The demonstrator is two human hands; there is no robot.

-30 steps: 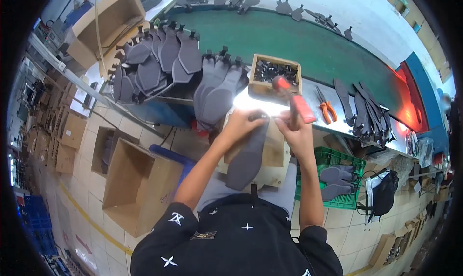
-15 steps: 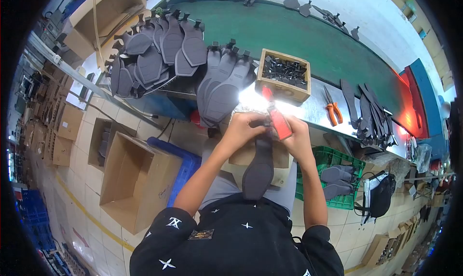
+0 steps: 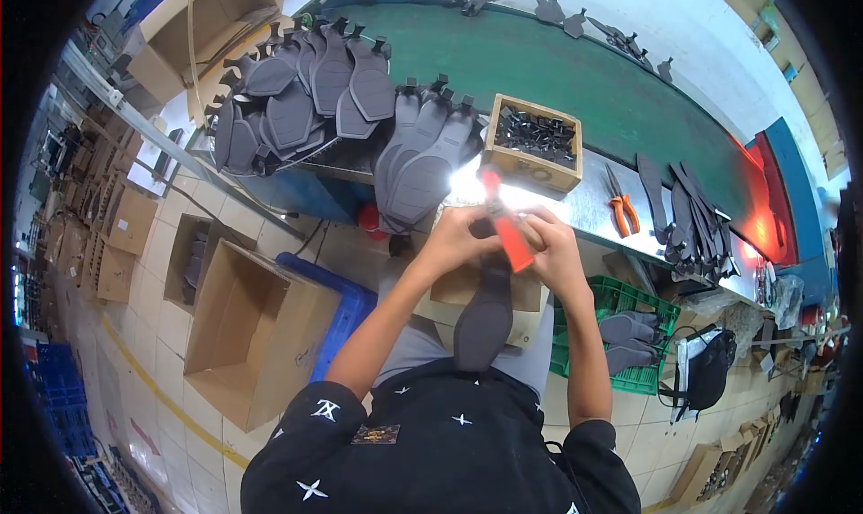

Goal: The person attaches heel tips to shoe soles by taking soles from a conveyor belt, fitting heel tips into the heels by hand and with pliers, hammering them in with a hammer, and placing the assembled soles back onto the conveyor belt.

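Observation:
A dark grey shoe sole lies lengthwise in front of me, its wide toe end near my shirt. At its narrow far end, my left hand is closed, thumb and fingers pinching around it; the exact grip is partly hidden. My right hand is wrapped around a mallet with red ends, whose head stands over the narrow end of the sole. Whether the mallet touches the sole cannot be told. Beneath the sole is a pale block-like support between my legs.
A wooden box of small dark pieces stands on the bench, near orange-handled pliers and dark strips. Soles with heels are stacked on the left. Below are a cardboard box and a green crate.
The mallet has turned slightly in my right hand, its near red end shifting a little to the left. My left hand stays at the narrow end of the sole.

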